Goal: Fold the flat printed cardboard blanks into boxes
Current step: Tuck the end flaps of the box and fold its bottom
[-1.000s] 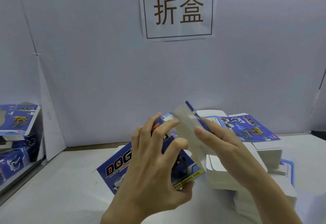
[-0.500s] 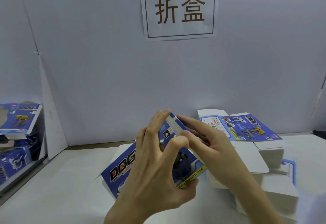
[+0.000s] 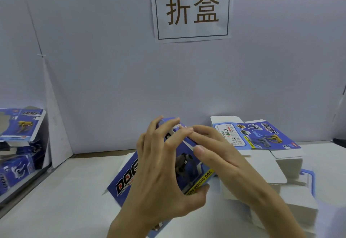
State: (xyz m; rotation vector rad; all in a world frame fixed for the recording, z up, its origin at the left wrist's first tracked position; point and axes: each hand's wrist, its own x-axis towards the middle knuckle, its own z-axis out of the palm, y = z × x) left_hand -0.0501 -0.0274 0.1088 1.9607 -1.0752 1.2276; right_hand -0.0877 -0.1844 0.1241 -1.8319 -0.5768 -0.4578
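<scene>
Left hand [image 3: 159, 177] is gripping the blue printed box [image 3: 129, 176] above the tabletop [image 3: 61, 196], thumb under its near edge. Right hand [image 3: 221, 161], fingers straight, is pressing the top flap. Stack of flat blanks [image 3: 262, 162] lying just right.

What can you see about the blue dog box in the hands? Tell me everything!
The blue dog box looks like thin printed cardboard, with "DOG" in big dark letters, a dark robot-dog picture and a yellow strip reading "MOVING DOG". It is part-folded and held tilted above the white table. The left hand grips it, thumb under the yellow strip, fingers over the top edge. The right hand lays straight fingers on the top end.
</scene>
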